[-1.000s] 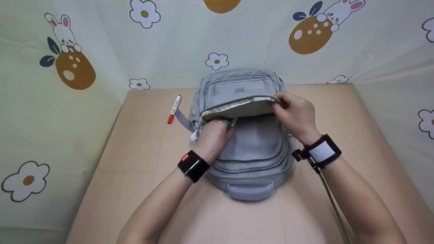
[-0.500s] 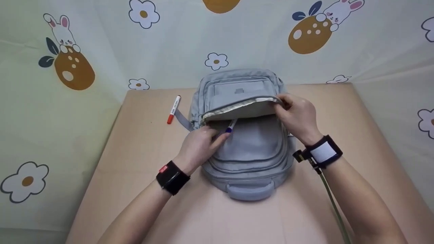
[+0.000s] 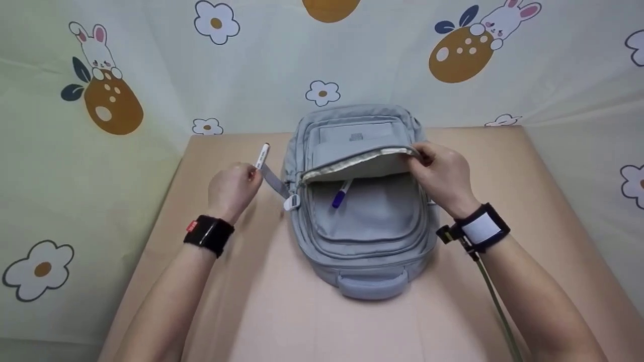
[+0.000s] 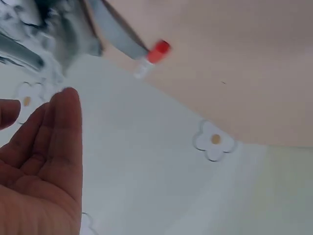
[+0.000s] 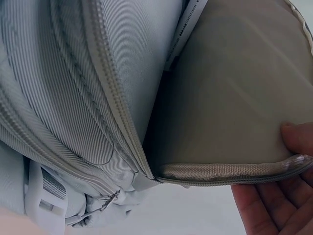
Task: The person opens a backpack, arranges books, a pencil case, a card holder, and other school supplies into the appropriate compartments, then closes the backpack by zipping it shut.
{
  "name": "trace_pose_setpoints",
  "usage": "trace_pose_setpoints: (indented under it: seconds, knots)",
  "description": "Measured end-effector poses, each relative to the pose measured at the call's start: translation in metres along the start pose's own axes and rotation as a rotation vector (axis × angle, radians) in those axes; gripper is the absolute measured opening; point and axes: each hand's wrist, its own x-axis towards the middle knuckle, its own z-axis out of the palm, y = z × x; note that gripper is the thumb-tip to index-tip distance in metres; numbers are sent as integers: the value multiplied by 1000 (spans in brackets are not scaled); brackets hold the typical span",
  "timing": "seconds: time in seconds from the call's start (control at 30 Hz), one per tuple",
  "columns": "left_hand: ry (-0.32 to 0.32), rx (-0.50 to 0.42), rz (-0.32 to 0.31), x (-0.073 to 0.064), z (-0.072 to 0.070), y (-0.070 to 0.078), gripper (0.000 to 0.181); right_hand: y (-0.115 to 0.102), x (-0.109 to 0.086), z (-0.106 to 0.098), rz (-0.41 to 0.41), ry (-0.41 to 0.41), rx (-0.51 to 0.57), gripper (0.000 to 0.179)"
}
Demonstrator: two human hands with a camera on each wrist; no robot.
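A grey backpack [image 3: 367, 216] lies on the table with its front pocket unzipped. My right hand [image 3: 443, 173] pinches the edge of the pocket flap [image 3: 362, 163] between thumb and fingers and holds it up. A whiteboard marker with a purple-blue cap [image 3: 341, 195] sticks out of the pocket opening, its other end hidden under the flap. My left hand [image 3: 235, 188] is left of the backpack, over the red end of a white marker [image 3: 263, 155]. In the left wrist view its fingers are extended and nothing lies between them; the marker's red end [image 4: 159, 51] appears apart from them.
A grey strap [image 3: 274, 181] with a white buckle [image 3: 292, 202] extends from the backpack's left side towards the red marker. A patterned cloth [image 3: 261, 65] hangs behind the table [image 3: 261, 301]. A cable [image 3: 495, 301] runs from the right wrist camera.
My left hand has come out of the pocket and moved left to the red marker, leaving the blue-capped marker in the opening. The right hand stays on the flap.
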Motion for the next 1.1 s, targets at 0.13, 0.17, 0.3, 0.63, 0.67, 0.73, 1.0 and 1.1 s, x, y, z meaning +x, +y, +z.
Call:
trace_pose_setpoints:
  seconds: [0.13,0.17,0.3,0.63,0.67,0.73,1.0,1.1]
  knots:
    - [-44,42,-61,21,3,-16,28,0,-1,0,-1,4,0,13]
    - [-55,52,-74,26,4,-19,28,0,-1,0,-1,7,-1,13]
    - [-81,79,-129,44,10,-29,28,1,-3,0,2,2,-2,14]
    - [-109,96,-245,59,59,-49,29,1,-4,2,-3,-8,-12,14]
    - [-115,91,-256,57,62,-50,29,1,-5,3,-8,-11,-14,14]
    - [-129,87,-278,57,67,-52,27,1,-5,4,-12,-13,-8,14]
    - [-126,95,-278,61,74,-49,19,1,-6,2,-10,-3,-10,12]
    - [-120,83,-278,61,75,-49,16,3,-7,1,-16,-1,-16,12]
